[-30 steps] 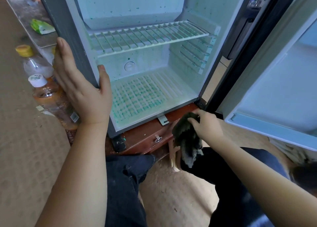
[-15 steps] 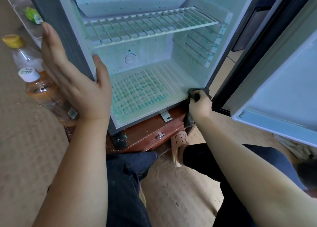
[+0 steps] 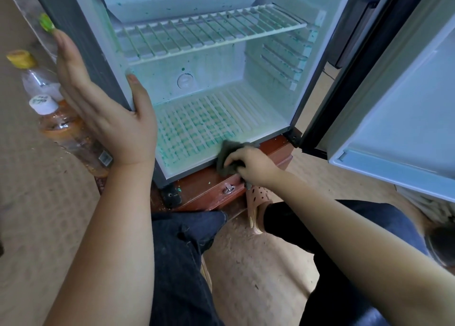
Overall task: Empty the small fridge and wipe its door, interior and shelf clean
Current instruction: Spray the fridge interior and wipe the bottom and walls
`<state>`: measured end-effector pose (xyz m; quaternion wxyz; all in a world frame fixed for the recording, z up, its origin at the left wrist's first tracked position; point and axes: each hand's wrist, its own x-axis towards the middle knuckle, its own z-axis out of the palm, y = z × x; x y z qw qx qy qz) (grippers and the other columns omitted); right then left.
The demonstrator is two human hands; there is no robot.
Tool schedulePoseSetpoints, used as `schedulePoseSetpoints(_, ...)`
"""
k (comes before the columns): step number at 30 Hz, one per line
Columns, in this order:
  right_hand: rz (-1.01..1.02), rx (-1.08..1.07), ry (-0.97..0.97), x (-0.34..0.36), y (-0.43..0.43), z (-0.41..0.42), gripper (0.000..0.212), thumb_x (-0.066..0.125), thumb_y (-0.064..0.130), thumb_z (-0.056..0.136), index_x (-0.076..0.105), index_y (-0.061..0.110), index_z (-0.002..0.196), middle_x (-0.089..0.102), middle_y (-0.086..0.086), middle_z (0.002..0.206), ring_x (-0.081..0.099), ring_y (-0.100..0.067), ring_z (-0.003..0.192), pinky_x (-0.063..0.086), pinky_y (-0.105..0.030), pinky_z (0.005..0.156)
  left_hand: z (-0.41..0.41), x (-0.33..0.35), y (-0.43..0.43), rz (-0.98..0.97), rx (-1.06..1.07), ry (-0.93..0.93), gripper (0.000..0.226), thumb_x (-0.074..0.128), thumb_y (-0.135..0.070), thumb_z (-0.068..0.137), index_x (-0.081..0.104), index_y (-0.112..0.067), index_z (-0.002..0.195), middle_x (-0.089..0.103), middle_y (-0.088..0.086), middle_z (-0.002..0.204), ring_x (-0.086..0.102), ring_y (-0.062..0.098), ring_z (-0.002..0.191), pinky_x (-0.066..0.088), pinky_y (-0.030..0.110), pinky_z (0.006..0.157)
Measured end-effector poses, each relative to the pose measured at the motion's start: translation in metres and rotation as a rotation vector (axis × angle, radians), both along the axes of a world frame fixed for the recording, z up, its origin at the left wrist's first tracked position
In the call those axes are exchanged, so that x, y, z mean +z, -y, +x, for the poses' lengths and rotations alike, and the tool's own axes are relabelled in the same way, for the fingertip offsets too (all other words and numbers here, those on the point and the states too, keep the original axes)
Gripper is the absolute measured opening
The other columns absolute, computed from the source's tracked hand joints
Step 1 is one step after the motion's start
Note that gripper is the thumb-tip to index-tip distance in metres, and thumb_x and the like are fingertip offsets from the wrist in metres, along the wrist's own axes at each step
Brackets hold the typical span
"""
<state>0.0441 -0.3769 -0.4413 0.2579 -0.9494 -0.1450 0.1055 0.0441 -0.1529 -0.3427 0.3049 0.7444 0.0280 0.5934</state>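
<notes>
- Left hand (image 3: 108, 119): spread flat, fingers straight against the outer left wall of the fridge (image 3: 81, 42), thumb over that wall's front edge; holds nothing.
- Right hand (image 3: 253, 164): fingers curled round a dark grey cloth (image 3: 225, 158), pressing it on the front lip of the fridge floor (image 3: 197, 124), right of centre.
- Hands well apart.
- Fridge stands open on a low red-brown table (image 3: 209, 185); door (image 3: 394, 104) swung out to the right.
- Interior speckled green, green smears across the ribbed fridge floor; white wire shelf (image 3: 209, 33) in place above.
- Left of the fridge, on the brown floor (image 3: 37, 215): yellow-capped bottle (image 3: 37, 79), white-capped bottle (image 3: 66, 129) with orange liquid.
- Cap print and barcode label on the white-capped bottle too blurred to read.
- Pink slipper (image 3: 258, 202) at the table's front edge.
</notes>
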Motion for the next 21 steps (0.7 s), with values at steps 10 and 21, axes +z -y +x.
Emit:
schedulePoseSetpoints(10,-0.162,-0.159,0.003,0.013,0.033,-0.048,0.026,0.057,0.014,0.087,0.071,0.028,0.103,0.067,0.01,0.099,0.064,-0.015,0.089,0.051,-0.027,0.074,-0.009,0.009,-0.001,0.064,-0.048,0.02,0.059,0.058,-0.012,0.094,0.026,0.011,0.138,0.027,0.01,0.141,0.028,0.013,0.134,0.021,0.03,0.116)
schedulePoseSetpoints(21,-0.175,-0.132,0.055,0.039,0.031,-0.048,0.03,0.058,0.004,0.08,0.077,0.025,0.092,0.071,0.009,0.095,0.063,-0.01,0.081,0.049,-0.019,0.069,-0.01,0.006,-0.005,0.07,-0.042,-0.039,0.064,0.06,-0.019,0.094,0.028,0.011,0.14,0.036,0.026,0.146,0.037,0.033,0.137,0.024,0.032,0.116)
